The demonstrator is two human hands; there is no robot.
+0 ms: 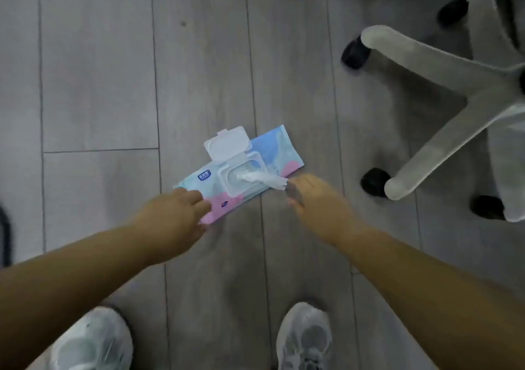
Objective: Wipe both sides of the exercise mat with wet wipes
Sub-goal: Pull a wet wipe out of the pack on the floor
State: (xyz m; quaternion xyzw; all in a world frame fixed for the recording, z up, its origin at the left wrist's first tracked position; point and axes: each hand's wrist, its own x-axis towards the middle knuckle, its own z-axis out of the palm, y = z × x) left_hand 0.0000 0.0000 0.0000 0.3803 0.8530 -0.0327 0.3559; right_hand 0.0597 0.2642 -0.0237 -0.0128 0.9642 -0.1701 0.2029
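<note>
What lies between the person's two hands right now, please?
In the head view, the pink near edge of the wet wipes pack and bare floor lie between the left hand and right hand.

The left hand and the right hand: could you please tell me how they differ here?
The left hand grips the wet wipes pack at its pink end; the right hand pinches the wipe sticking out of the opening. The left hand overlaps the pack; the right hand stays beside it. Both reach downward.
</note>
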